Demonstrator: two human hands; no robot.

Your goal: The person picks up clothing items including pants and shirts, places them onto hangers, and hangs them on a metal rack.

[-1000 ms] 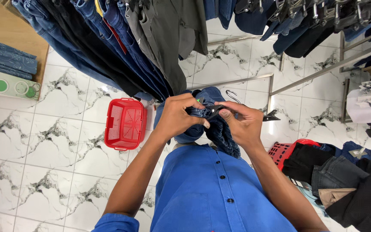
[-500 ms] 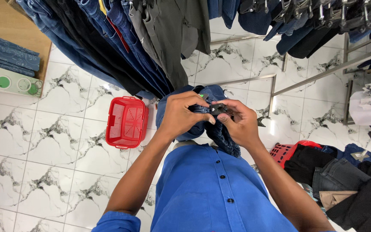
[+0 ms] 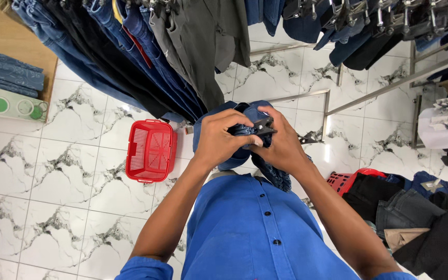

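Blue denim fills the middle of our view: a pair of jeans [image 3: 245, 148] bunched up at chest height, above the tiled floor [image 3: 68, 155], and both hands are on it. The left hand [image 3: 223, 139] is curled tight round the folded waistband, fingers closed over the cloth. The right hand [image 3: 281, 142] is closed too, pinching a black clip hanger [image 3: 262, 126] against the top edge of the fabric, thumb and fingers pressing its clip.

What could go wrong here? We'd say the clip is the weak point. The denim looks thick and doubled over, and if the clip bites only the outer fold, the jeans could slide free and drop to the floor once the hands let go. A slip of the right thumb could also let the clip snap shut on a fingertip, since the fingers sit right beside it. We cannot tell from this angle how much cloth is actually inside the clip.

Around us things are crowded. A rack of hanging trousers [image 3: 146, 57] drapes down just above the hands, so a lift could snag them. A red basket [image 3: 150, 150] sits on the floor to the left, and a heap of dark clothes [image 3: 416, 218] lies low on the right near a second red basket [image 3: 346, 181]. A dangling leg of the jeans could be trodden on.
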